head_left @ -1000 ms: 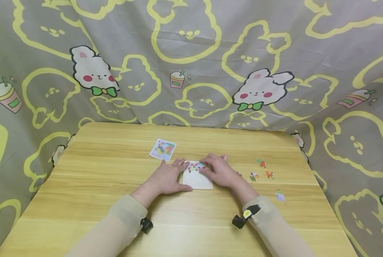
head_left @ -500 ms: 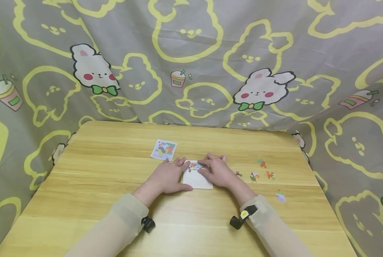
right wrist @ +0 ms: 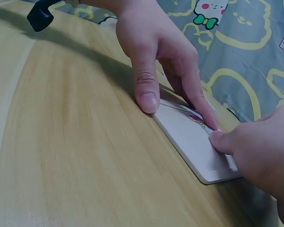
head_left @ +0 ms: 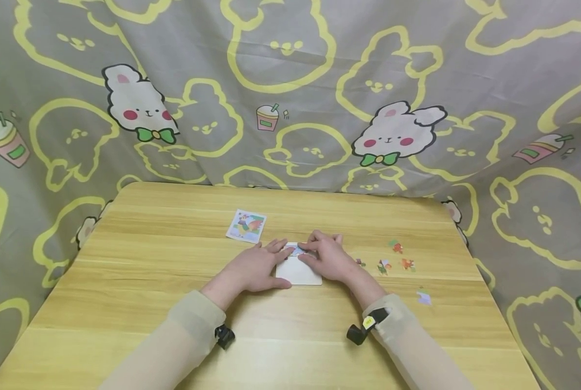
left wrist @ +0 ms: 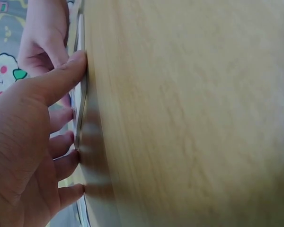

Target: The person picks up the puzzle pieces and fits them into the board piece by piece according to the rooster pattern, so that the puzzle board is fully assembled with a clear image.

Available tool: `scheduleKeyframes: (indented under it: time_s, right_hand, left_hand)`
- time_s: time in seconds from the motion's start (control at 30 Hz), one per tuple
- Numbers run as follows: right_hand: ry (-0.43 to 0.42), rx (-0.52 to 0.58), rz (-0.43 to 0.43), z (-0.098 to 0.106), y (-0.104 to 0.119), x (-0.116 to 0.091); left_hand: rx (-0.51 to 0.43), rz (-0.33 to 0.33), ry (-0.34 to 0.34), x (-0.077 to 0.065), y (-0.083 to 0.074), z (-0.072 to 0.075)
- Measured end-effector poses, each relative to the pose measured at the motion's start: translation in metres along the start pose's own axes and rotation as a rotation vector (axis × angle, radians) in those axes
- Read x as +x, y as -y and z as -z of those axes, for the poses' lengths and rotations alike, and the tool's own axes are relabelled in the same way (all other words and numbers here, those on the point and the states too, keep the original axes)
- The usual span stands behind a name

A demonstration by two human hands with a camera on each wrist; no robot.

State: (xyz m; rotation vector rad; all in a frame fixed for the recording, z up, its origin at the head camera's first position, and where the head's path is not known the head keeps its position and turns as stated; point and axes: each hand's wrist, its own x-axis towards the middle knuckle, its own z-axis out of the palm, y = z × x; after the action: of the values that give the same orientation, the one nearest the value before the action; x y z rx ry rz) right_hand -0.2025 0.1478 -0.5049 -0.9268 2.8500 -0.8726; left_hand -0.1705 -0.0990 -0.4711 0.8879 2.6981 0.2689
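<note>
A white square puzzle tray (head_left: 299, 275) lies on the wooden table between both hands. Colourful jigsaw pieces (right wrist: 199, 120) sit along its far side, partly covered by fingers. My left hand (head_left: 253, 267) spans the tray's left side, thumb at the near left corner and index finger stretched onto the pieces. My right hand (head_left: 330, 259) reaches over the far right part, thumb and index finger pinching a bluish puzzle piece (head_left: 297, 251) against the tray. In the right wrist view, the left index tip and right thumb nearly meet over the pieces.
A square picture card (head_left: 246, 226) of a bird lies behind the left hand. Several loose puzzle pieces (head_left: 407, 264) are scattered to the right, one lilac piece (head_left: 423, 297) nearer the front. A patterned curtain (head_left: 315, 97) hangs behind the table (head_left: 173, 216).
My left index finger has shifted right, onto the pieces in the tray. My right hand has moved slightly left and stays at the far side of the tray.
</note>
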Motion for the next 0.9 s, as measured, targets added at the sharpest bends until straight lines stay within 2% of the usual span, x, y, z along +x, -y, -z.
scheduleKeyframes:
  time_s: [0.23,0.37,0.6,0.9]
  right_hand:
    - [-0.034,0.024,-0.095,-0.003,0.003,0.0]
    - [-0.041,0.031,-0.109,-0.004,0.004,0.0]
    - [-0.035,0.025,-0.061,0.0,0.002,-0.002]
    - [0.012,0.124,0.023,0.02,-0.002,-0.015]
  left_hand:
    - [0.01,-0.009,0.037,0.001,0.0,0.001]
    - [-0.004,0.001,0.043,0.002,0.001,0.001]
    - [-0.031,-0.003,0.019,0.002,0.002,0.001]
    - [-0.056,0.007,0.01,0.001,0.002,0.001]
